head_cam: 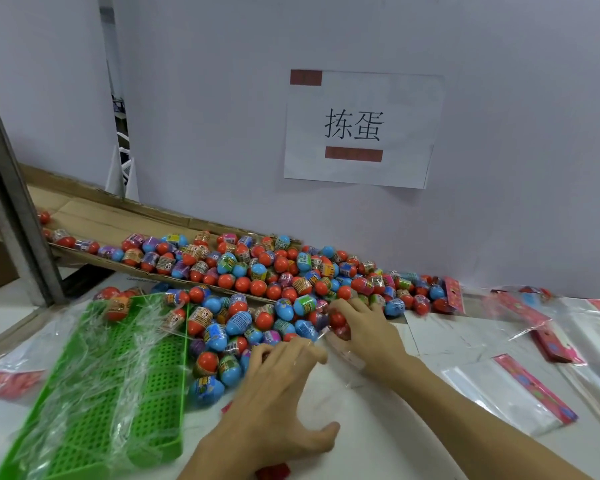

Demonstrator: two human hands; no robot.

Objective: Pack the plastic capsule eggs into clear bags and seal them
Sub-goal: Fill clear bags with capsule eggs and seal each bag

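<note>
The clear plastic bag [329, 382] was barely discernible under the left hand [278, 393], fingers spread flat; beside it, the right hand [361, 327] clutched 1 red capsule egg [337, 320].

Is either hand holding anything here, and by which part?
The right hand grips a red capsule egg around its body, fingers curled over it. The left hand presses a clear bag flat, fingers spread; it grips nothing.
</note>
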